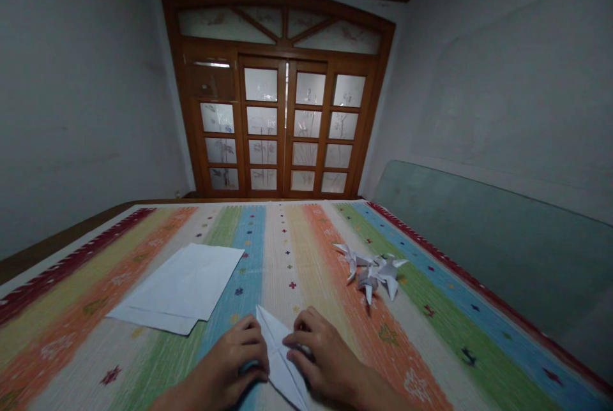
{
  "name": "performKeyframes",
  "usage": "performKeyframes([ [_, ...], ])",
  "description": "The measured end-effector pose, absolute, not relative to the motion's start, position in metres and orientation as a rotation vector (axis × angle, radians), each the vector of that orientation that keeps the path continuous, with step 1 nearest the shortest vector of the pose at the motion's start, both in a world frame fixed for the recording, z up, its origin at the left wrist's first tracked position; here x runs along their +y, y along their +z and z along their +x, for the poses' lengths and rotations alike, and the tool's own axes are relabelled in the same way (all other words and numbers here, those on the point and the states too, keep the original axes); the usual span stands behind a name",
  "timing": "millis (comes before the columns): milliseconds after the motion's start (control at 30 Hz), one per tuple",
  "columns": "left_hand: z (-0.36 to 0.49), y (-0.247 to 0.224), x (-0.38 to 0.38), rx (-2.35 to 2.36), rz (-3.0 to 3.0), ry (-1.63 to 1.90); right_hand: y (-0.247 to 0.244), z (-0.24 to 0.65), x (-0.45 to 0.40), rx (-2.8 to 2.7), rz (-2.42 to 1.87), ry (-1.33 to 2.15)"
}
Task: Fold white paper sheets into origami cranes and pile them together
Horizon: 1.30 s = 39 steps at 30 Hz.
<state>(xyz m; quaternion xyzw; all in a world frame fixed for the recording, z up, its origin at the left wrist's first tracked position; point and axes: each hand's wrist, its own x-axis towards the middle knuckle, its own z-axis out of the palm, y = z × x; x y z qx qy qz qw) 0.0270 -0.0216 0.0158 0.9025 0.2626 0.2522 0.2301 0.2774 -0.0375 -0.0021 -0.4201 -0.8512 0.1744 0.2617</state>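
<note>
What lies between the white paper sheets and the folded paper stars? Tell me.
In the head view, only the striped cloth lies between the white paper sheets and the folded paper stars: its blue and cream stripes, with small coloured crosses.

walls: 2, grey (76, 92) | doors: wooden, frosted glass (282, 124) | panel: green (493, 251) | light: dim

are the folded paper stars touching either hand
No, the folded paper stars lie apart from the left hand and right hand.

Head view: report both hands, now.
Left hand: closed, holding the folded white paper.
Right hand: closed, fingers pressing on the same paper.
</note>
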Motion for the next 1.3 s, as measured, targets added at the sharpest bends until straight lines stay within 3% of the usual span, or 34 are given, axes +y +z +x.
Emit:
performKeyframes([
  [500, 0.028, 0.014, -0.022, 1.015, 2.322, 0.717, -0.012, 0.283, -0.036, -2.279, -1.008, 0.604],
  [800, 0.031, 0.010, -0.019, 1.227, 2.246, 0.491, -0.008, 0.280, -0.034, -2.224, -1.091, 0.683],
  [1300, 0.044, 0.009, -0.017, 1.332, 2.298, 0.405, 0.001, 0.278, -0.035, -2.143, -1.129, 0.781],
])
